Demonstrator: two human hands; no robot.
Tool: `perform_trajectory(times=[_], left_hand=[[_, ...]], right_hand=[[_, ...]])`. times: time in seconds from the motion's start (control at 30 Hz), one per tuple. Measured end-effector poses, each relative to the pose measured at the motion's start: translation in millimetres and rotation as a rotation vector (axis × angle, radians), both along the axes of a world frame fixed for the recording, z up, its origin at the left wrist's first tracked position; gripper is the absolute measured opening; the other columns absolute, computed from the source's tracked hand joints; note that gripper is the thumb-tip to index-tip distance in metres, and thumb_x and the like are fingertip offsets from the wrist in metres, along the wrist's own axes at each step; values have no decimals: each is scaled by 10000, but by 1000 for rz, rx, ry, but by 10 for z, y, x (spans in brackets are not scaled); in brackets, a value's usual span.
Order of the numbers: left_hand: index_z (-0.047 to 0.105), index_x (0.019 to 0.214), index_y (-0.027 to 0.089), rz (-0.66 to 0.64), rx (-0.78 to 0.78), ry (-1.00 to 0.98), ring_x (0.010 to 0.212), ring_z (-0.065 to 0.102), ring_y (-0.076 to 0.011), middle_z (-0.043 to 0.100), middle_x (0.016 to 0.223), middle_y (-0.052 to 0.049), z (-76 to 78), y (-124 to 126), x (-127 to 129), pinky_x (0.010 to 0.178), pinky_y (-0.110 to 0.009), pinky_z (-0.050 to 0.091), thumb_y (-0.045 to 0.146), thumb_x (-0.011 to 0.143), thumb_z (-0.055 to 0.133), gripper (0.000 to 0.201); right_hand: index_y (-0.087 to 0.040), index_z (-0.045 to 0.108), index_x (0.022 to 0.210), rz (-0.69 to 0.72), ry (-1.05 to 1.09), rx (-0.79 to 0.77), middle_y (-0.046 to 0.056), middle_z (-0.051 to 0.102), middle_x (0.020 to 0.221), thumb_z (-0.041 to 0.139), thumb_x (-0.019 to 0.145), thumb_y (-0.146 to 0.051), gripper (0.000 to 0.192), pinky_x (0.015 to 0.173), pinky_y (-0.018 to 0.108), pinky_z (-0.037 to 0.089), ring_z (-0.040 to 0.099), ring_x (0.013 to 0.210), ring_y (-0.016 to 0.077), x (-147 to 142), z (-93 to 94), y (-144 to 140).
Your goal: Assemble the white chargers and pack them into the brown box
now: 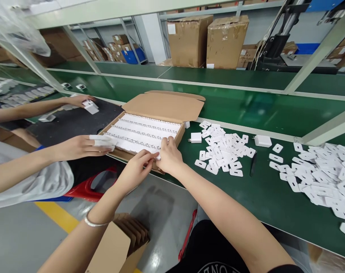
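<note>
Chargers (141,133) lie in tight white rows inside an open cardboard box (164,107) at the near edge of the green bench (254,197). Both hands meet at the box's near right corner: the left hand (138,163) and right hand (167,157) pinch narrowly on one small white piece there. It looks light, rigid and smooth, best gripped by its flat sides. A co-worker's hand (78,147) rests at the box's left.

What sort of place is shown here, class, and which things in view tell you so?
Probably a factory packing line. A long green workbench runs past stacked cardboard cartons, heaps of small white plastic tags lie on it, and both hands work at an open box of white parts.
</note>
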State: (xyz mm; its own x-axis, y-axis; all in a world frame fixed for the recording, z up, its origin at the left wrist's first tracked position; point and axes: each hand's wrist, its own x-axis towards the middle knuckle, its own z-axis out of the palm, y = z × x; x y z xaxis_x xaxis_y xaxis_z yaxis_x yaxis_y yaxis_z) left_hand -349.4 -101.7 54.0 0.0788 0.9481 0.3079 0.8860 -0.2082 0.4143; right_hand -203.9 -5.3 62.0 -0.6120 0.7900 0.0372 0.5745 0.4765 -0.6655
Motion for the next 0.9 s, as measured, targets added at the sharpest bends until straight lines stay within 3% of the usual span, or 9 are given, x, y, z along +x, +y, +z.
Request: perform_trajectory(times=[0.13,0.23,0.33,0.43,0.57,0.67,0.77,0.9], left_hand=[[666,1142,179,-99,-33,224,1019,633,-281,624,1114,-113,148,141,-92,909,-417,567,239,989,533,212],[599,1287,158,-160,-21,401,1251,570,-365,598,1327,-184,267,299,-126,1050,-515,517,234,934,621,363],[443,1502,164,-244,-90,492,1450,473,-378,507,1548,-200,346,504,-158,1157,-519,450,330,900,724,684],[328,1607,201,-304,-198,565,1568,360,-364,396,1680,-175,379,701,-213,1254,-517,343,466,865,771,904],[192,1682,226,-336,-306,606,1623,263,-349,255,1751,-157,372,894,-271,1311,-526,228,600,861,732,1052],[158,1690,218,-336,-388,613,1621,273,-345,246,1751,-168,349,1011,-258,1305,-545,224,577,885,689,1029],[190,1672,221,-348,-420,624,1561,392,-344,360,1706,-174,339,1066,-190,1261,-539,304,457,896,666,941],[504,1430,167,-349,-225,656,1336,567,-378,584,1451,-189,333,961,-78,1068,-472,487,273,826,692,641]], right_hand=[[-167,422,1310,-7,112,74,240,371,1484,743,783,-94,622,1007,483,564,455,1419,376,105,-63,-80],[-171,446,1260,-56,301,196,222,437,1432,777,806,-225,564,1109,519,479,439,1416,376,299,-250,-201],[-204,450,1139,-144,365,112,128,543,1185,840,764,-424,585,946,465,549,586,1153,320,456,-479,-301],[-231,436,1017,-9,227,4,46,563,1006,877,727,-527,605,744,379,545,620,896,255,486,-632,-297],[-238,430,975,69,108,25,10,581,894,889,761,-478,561,673,342,490,626,790,238,421,-694,-201],[-236,440,986,71,110,29,18,604,901,897,765,-465,557,684,344,488,645,802,249,407,-707,-169],[-232,448,995,90,109,43,32,627,927,885,787,-489,548,688,348,497,657,814,254,424,-716,-173],[-218,465,1013,111,118,58,46,638,940,877,804,-506,545,703,362,517,665,831,264,428,-739,-178]])
